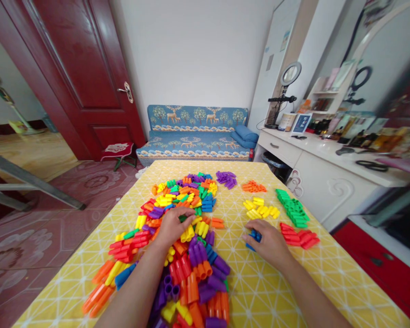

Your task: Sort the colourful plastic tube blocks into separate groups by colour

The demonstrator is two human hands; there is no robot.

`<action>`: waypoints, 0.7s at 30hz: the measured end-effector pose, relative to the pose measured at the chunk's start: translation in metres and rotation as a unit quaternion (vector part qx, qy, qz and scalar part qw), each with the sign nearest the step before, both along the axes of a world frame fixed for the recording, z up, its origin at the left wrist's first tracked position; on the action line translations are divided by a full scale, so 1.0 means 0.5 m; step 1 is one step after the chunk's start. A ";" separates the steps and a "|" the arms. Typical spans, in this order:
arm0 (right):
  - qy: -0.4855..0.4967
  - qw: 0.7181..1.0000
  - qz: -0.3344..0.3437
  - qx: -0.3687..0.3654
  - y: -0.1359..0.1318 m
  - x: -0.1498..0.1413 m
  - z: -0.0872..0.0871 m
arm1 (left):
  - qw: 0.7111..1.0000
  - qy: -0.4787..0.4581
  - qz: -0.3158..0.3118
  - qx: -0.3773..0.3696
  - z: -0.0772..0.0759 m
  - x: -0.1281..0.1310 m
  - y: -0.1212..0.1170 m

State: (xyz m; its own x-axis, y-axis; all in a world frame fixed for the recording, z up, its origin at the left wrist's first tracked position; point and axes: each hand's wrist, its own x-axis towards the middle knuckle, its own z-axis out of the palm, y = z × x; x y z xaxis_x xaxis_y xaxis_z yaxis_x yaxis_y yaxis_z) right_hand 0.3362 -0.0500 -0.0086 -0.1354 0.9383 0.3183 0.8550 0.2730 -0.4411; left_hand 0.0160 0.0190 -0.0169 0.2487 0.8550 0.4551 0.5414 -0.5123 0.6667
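A large mixed heap of plastic tube-shaped building pieces in several colours covers the table's left and middle. My left hand is over the heap, thumb and forefinger apart, close to some yellow pieces; a green piece shows in the gap, and nothing is visibly gripped. At the right, my right hand curls its fingers over blue pieces low at the tabletop; the palm side is partly hidden. Past that hand lie separate groups of yellow pieces, red pieces and green pieces.
Purple pieces and orange pieces form small groups toward the far edge of the yellow patterned tablecloth. Beyond stands a blue sofa. A white dresser is at the right, a red stool at the left.
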 end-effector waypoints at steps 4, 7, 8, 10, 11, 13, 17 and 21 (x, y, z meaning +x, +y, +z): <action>0.025 0.999 0.008 0.023 0.008 -0.028 0.015 | 1.000 0.000 0.006 0.005 -0.003 0.000 0.002; 0.047 0.997 0.064 0.000 0.021 -0.064 0.028 | 1.000 0.005 0.009 0.008 -0.003 0.000 0.002; 0.048 0.995 0.082 -0.010 0.026 -0.078 0.031 | 1.000 0.005 0.012 0.008 -0.003 0.000 0.002; 0.037 0.993 0.106 -0.023 0.038 -0.106 0.032 | 1.000 0.003 0.018 0.008 -0.004 0.000 0.003; 0.026 0.993 0.112 -0.026 0.044 -0.120 0.031 | 1.000 0.001 0.018 0.009 -0.005 0.000 0.003; -0.003 0.993 0.112 -0.032 0.054 -0.147 0.028 | 1.000 -0.001 0.016 0.012 -0.005 0.000 0.003; -0.060 0.993 0.089 -0.049 0.063 -0.183 0.020 | 1.000 0.002 0.015 0.021 -0.002 -0.001 0.001; -0.001 0.998 0.028 -0.050 0.064 -0.183 0.016 | 1.000 0.003 0.017 0.020 0.000 -0.001 0.000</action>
State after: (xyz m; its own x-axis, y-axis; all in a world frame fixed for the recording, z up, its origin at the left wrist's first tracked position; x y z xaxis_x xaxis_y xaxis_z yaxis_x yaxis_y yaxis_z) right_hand 0.2448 -0.0182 -0.0007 -0.1893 0.9561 0.2239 0.8401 0.2757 -0.4671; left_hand 0.0156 0.0188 -0.0167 0.2230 0.8442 0.4875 0.5625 -0.5199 0.6429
